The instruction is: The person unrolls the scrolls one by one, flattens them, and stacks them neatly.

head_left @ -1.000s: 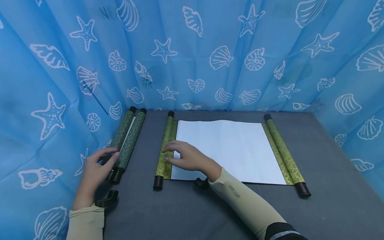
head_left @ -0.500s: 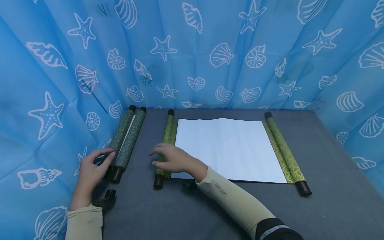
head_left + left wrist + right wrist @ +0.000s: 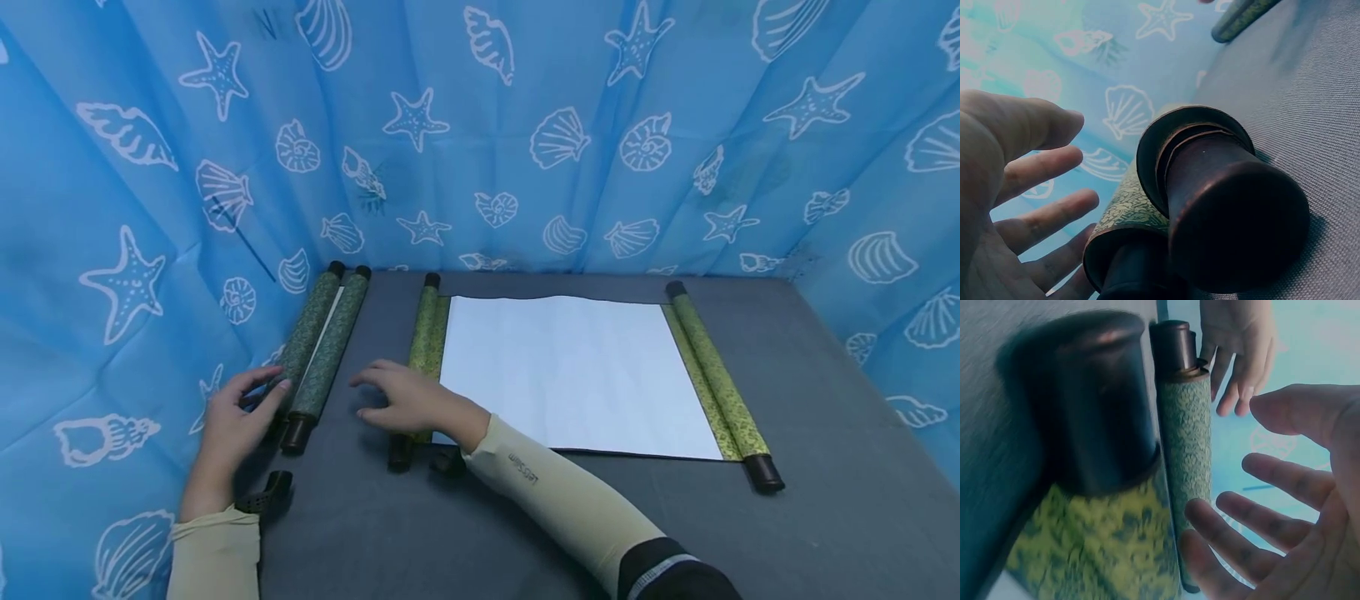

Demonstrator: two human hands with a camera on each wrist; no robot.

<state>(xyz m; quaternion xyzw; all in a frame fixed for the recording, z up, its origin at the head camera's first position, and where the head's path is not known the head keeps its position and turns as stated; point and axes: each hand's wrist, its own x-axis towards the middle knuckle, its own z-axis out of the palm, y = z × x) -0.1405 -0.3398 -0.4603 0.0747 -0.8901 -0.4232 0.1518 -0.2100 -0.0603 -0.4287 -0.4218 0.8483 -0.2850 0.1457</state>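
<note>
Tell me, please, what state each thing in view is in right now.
Dark green scroll: rolled onto two rollers side by side, a narrow pale strip between.
Yellow-green scroll: unrolled, its rollers apart.
White sheet: spread out, no marks visible.
Left grip: thumb and fingers apart, holding nothing.
Right grip: fingers spread, holding nothing.
Blue curtain: hanging, creased.

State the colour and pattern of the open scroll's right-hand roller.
The roller is yellow-green with small dark mottling; the head view shows it best.
</note>
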